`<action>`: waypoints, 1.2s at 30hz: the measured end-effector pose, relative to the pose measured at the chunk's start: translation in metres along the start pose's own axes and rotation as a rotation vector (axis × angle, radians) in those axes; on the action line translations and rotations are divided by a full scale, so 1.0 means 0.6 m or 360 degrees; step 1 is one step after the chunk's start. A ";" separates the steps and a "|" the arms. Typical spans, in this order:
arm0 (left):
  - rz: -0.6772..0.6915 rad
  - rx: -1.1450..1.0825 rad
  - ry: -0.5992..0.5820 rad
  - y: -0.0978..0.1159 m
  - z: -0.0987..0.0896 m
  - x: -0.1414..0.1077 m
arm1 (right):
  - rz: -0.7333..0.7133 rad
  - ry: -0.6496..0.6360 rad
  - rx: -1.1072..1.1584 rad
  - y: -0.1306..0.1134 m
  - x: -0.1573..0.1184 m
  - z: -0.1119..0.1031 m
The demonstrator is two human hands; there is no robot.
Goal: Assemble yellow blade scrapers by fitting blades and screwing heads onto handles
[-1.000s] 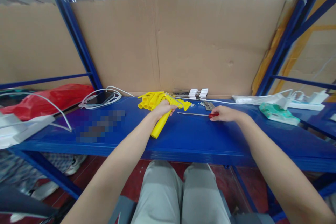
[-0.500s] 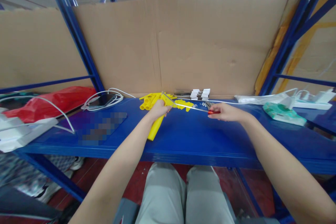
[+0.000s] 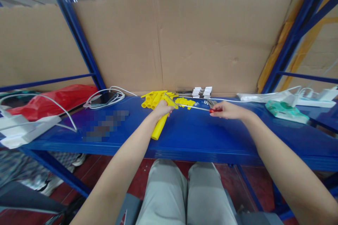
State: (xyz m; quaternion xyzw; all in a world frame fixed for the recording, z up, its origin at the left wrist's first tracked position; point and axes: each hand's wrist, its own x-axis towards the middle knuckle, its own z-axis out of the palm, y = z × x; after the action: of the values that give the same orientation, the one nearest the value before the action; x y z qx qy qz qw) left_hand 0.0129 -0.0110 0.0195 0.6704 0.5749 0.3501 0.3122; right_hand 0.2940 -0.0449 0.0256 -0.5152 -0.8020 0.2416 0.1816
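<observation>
My left hand [image 3: 163,108] is closed around a yellow tube-shaped handle [image 3: 159,128], whose lower end points toward the table's front edge. A flat yellow piece with a metal strip [image 3: 171,101] sits at the tube's top. In my right hand [image 3: 224,110] is a screwdriver with a red handle [image 3: 215,110]. Its long thin shaft [image 3: 194,107] runs left, and the tip reaches the yellow head by my left hand. Several yellow tubes [image 3: 150,101] lie piled behind my left hand. Small flat yellow pieces [image 3: 186,103] lie behind the shaft.
Along the cardboard wall [image 3: 200,42] lie white clip-like pieces [image 3: 202,92], and metal strips [image 3: 212,103] lie near my right hand. At left are coiled white cable [image 3: 105,100], a red bag [image 3: 58,102] and a white power strip [image 3: 29,130]. A green-white packet [image 3: 286,111] is at right.
The view has shifted slightly. Both hands keep their holds, and the screwdriver still spans between them with its tip at the yellow head.
</observation>
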 end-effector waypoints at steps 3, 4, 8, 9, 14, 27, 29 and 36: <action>-0.0045 -0.0026 -0.0005 -0.002 0.001 0.002 | 0.0016 0.0000 0.0011 -0.002 -0.001 0.000; -0.0049 -0.0037 -0.0010 -0.002 0.001 0.003 | 0.0022 -0.0001 0.0013 -0.002 -0.001 0.000; -0.0064 -0.0074 -0.0013 -0.002 0.001 0.002 | 0.0021 -0.0010 0.0012 -0.002 -0.001 0.000; -0.0070 -0.0083 -0.0014 -0.001 0.001 0.002 | 0.0021 -0.0016 0.0011 -0.002 -0.001 0.000; -0.0076 -0.0142 -0.0034 -0.003 0.002 0.005 | 0.0018 -0.0041 -0.0016 -0.006 -0.003 0.000; -0.0046 -0.0102 -0.0021 -0.001 0.004 0.001 | 0.0046 -0.0049 -0.0047 -0.010 -0.003 0.000; -0.0054 -0.0094 -0.0028 -0.001 0.004 0.001 | 0.0048 -0.0057 -0.0054 -0.009 -0.002 0.000; 0.0026 -0.0051 -0.0033 -0.012 0.002 0.008 | -0.0110 0.0055 -0.0327 -0.005 0.003 0.002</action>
State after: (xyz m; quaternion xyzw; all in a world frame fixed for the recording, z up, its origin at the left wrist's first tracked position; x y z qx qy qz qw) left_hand 0.0102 -0.0054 0.0134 0.6737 0.5604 0.3549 0.3259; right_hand 0.2899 -0.0445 0.0263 -0.5073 -0.8365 0.1427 0.1498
